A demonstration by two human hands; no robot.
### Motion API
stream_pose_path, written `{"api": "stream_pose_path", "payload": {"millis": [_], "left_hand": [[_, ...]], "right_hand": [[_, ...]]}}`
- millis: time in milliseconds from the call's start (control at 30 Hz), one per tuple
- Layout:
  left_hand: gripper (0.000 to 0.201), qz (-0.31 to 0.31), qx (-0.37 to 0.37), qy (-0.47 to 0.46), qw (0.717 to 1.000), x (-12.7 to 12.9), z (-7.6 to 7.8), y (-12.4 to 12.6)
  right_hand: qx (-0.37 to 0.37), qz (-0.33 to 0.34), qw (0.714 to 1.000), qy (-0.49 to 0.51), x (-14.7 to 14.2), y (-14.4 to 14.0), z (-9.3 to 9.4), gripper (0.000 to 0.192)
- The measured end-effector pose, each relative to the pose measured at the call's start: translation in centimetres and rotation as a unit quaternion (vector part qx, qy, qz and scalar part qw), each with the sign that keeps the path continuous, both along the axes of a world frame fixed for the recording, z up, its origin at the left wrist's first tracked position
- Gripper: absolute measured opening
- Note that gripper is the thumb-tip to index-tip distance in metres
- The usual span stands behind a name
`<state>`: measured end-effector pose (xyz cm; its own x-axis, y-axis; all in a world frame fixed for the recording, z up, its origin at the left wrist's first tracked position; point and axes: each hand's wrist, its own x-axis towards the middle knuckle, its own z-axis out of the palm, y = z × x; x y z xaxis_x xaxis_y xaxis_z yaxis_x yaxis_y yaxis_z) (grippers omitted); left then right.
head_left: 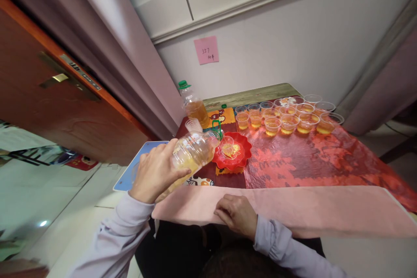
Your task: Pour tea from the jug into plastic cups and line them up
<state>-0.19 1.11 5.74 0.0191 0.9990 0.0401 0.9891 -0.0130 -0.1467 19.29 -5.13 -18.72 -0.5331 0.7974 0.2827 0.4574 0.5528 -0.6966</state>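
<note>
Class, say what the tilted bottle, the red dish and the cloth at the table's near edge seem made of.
Tilted bottle: clear plastic, glossy; the amber liquid shows through.
Red dish: probably moulded plastic, shiny, scalloped rim.
Pink cloth: matte fabric, perhaps; soft drape over the edge.

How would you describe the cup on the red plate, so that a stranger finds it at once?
Start at the table with the red cloth. Near its left end lies a red plate, under the tilted bottle in the left hand. The cup stands alone there; the other cups form rows behind.
</note>
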Motion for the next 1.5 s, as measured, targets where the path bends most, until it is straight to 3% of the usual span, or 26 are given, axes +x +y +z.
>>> {"api": "stream_pose_path", "payload": {"millis": [1500], "left_hand": [[0.087, -0.008, 0.006, 0.005, 1.000, -0.02, -0.06, 0.09]], "right_hand": [[0.004, 0.002, 1.000, -0.005, -0.02, 0.02, -0.26, 0.013]]}}
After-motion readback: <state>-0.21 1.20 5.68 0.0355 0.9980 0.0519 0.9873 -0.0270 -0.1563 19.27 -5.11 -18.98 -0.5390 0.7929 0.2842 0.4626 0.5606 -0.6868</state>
